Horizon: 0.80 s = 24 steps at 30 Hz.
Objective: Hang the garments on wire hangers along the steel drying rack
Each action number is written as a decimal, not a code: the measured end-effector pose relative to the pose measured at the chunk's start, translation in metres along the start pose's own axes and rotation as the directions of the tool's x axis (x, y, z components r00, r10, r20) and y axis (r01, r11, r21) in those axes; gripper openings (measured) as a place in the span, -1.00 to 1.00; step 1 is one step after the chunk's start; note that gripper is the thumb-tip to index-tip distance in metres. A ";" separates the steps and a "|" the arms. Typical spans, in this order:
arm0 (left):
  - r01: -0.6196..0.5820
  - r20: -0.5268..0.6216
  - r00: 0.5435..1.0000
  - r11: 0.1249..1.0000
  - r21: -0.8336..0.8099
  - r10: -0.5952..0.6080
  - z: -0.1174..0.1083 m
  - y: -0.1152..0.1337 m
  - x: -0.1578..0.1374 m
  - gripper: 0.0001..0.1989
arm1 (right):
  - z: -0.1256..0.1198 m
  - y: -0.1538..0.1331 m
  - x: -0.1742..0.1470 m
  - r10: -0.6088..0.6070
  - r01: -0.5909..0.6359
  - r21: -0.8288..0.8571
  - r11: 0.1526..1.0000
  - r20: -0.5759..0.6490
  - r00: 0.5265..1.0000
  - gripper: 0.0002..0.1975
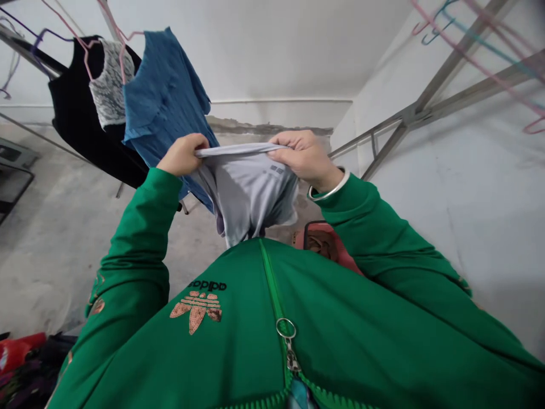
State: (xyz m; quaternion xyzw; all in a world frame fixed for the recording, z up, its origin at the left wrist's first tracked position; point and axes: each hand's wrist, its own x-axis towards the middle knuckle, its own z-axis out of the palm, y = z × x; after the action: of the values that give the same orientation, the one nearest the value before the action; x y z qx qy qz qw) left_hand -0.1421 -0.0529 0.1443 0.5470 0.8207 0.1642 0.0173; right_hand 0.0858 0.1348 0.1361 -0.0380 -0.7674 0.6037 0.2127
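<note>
A light grey garment (251, 187) hangs stretched between my two hands in front of my chest. Its upper edge is drawn almost straight, and the cloth drops below in loose folds. My left hand (184, 154) is closed on the left end of that edge. At the other end, my right hand (304, 158) pinches the edge between thumb and fingers, close to a small dark printed mark. What kind of garment it is cannot be made out. Just behind my left hand hangs a blue shirt (164, 96).
Left of the blue shirt, a black sleeveless top (80, 102) and a grey-white patterned top (113, 85) hang on hangers. Metal rack bars (409, 116) and pink and teal hangers (481, 57) are at upper right. A red basin (344, 253) with brown cloth stands low, behind my right sleeve.
</note>
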 end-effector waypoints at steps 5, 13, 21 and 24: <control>0.187 -0.130 0.973 0.982 -0.035 -0.190 0.010 -0.049 -0.014 -0.83 | -0.008 0.005 -0.020 0.251 -0.260 0.110 0.959 0.087 0.964 -0.71; 0.145 -0.312 0.914 0.926 -0.348 -0.260 -0.006 -0.057 0.002 -0.90 | -0.036 0.022 -0.044 0.252 -0.228 -0.487 0.843 -0.017 0.967 -0.88; -0.019 -0.548 0.818 0.945 -0.326 -0.173 -0.038 -0.025 0.000 -0.89 | -0.066 0.076 -0.066 0.037 -0.425 -0.817 0.389 -0.447 0.894 -0.51; -0.109 -0.709 0.692 0.951 -0.288 -0.135 -0.051 -0.033 -0.003 -0.80 | -0.082 0.106 -0.076 0.150 -0.609 -0.715 0.344 -0.598 0.787 -0.45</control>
State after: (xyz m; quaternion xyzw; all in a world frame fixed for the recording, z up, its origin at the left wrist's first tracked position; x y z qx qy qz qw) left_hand -0.1810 -0.0801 0.1828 0.4229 0.7291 0.4911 -0.2200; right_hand 0.1640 0.2143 0.0301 -0.4580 -0.8637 0.1205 0.1726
